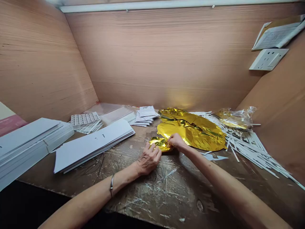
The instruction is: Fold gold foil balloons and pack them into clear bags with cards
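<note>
Just below the middle of the frame, we pinch a small folded piece of gold foil (160, 143) between our left hand (149, 159) and our right hand (175, 141), both closed on it on the scratched worktable (181, 194). Right of it lies a pile of flat gold foil balloons (195, 130), with white sticks (252, 148) further right and stacked white cards (92, 144) at left.
</note>
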`<state>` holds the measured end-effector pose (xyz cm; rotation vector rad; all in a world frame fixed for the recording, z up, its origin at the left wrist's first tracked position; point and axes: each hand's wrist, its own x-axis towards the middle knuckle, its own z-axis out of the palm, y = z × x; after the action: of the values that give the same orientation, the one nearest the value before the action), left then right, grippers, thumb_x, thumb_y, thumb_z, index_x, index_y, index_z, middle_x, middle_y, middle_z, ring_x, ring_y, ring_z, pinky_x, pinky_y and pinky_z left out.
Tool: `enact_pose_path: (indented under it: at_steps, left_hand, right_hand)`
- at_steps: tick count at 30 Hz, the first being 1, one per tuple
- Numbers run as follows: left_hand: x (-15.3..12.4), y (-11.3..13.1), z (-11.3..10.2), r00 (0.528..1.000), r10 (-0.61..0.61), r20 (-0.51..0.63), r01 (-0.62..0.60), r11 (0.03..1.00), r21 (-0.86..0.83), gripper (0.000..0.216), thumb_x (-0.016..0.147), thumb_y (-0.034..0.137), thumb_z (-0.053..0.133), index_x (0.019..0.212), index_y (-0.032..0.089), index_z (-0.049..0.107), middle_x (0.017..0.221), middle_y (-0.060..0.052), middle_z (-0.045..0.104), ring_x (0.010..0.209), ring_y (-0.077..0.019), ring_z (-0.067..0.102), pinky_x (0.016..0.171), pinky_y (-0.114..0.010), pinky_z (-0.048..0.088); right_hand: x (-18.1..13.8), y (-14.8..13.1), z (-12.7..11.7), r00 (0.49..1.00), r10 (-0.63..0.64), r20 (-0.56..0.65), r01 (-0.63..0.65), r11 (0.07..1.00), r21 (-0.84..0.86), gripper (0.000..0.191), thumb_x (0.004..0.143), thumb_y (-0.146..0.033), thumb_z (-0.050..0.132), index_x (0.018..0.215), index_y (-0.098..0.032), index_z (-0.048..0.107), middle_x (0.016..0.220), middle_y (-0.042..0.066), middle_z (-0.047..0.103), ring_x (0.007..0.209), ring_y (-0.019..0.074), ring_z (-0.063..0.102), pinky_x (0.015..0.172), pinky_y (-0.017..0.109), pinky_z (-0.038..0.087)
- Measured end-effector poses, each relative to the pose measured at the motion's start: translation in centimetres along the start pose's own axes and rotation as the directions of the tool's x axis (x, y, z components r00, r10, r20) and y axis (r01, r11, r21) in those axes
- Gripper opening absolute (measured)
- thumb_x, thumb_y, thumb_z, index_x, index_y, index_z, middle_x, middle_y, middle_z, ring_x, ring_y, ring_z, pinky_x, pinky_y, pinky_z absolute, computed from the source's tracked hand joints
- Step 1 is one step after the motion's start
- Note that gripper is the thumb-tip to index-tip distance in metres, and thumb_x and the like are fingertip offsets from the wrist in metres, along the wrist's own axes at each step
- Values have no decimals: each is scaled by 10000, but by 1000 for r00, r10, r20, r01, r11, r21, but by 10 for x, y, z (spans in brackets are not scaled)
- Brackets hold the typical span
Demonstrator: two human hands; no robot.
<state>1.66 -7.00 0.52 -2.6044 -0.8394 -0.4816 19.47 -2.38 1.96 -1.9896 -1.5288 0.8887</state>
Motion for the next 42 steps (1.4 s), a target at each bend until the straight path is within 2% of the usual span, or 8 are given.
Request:
enact_pose_path:
  at_steps: [7,12,18,23,28,32,37,42]
  left_hand:
    - [22,-24,-12,976,33,215,-10,994,-105,146,751,113,397,747,122,543,680,-67,593,632,-172,522,681,-335,356]
    - [60,-61,-74,930,10,369,163,885,-436,149,697,143,455,677,141,602,531,15,538,500,-94,449,525,-213,311]
    - [53,-77,-55,917,-74,392,387,397,-832,192,635,262,564,712,116,662,533,30,526,515,-77,442,474,-168,310]
    - [20,-57,-14,861,-226,456,489,121,-864,253,648,292,568,773,86,644,609,-4,579,546,-95,481,503,-189,367]
    - [13,-68,-39,881,-410,237,411,411,-814,373,735,358,529,1029,130,554,851,-42,624,763,-145,557,683,-240,428]
    - [-27,-117,-55,801,-563,203,598,749,-285,545,697,417,577,1153,143,458,1203,-147,473,1124,-286,399,918,-439,297]
    - [-91,-160,-53,610,-656,445,662,730,168,639,693,475,548,1217,151,380,1302,-216,318,1215,-381,222,877,-586,225]
    - [-99,-169,-61,636,-577,512,642,764,63,533,694,497,527,1114,176,460,1203,-150,435,1121,-292,371,863,-412,341]
  right_hand:
    - [-33,-12,-25,979,-203,-36,202,979,-15,257,638,-245,572,855,-116,624,790,83,632,726,185,569,638,276,430]
    - [-70,-37,-52,632,-775,2,689,561,-460,251,701,-283,527,907,-156,596,879,84,604,838,194,504,799,318,327]
    - [-61,-38,-32,791,-605,90,554,645,-526,128,732,-243,475,683,-177,573,551,3,509,522,101,407,506,218,208]
    - [-50,-19,-15,814,-559,159,565,698,-439,92,679,-165,476,669,-180,567,526,-18,466,495,82,364,478,211,184]
    - [-44,-27,-29,824,-557,105,565,798,-208,136,683,-229,474,567,-171,516,472,-38,407,468,76,341,451,194,213]
    - [-30,-22,-34,872,-490,4,490,871,-41,226,649,-321,536,501,-163,472,457,-39,409,460,77,359,437,193,248]
    - [-13,2,-16,934,-352,58,332,918,217,255,603,-398,596,584,-147,561,503,-15,519,474,101,452,446,203,319]
    - [-12,9,3,949,-295,113,248,918,309,271,567,-387,634,704,-152,645,587,17,616,538,148,542,457,220,366]
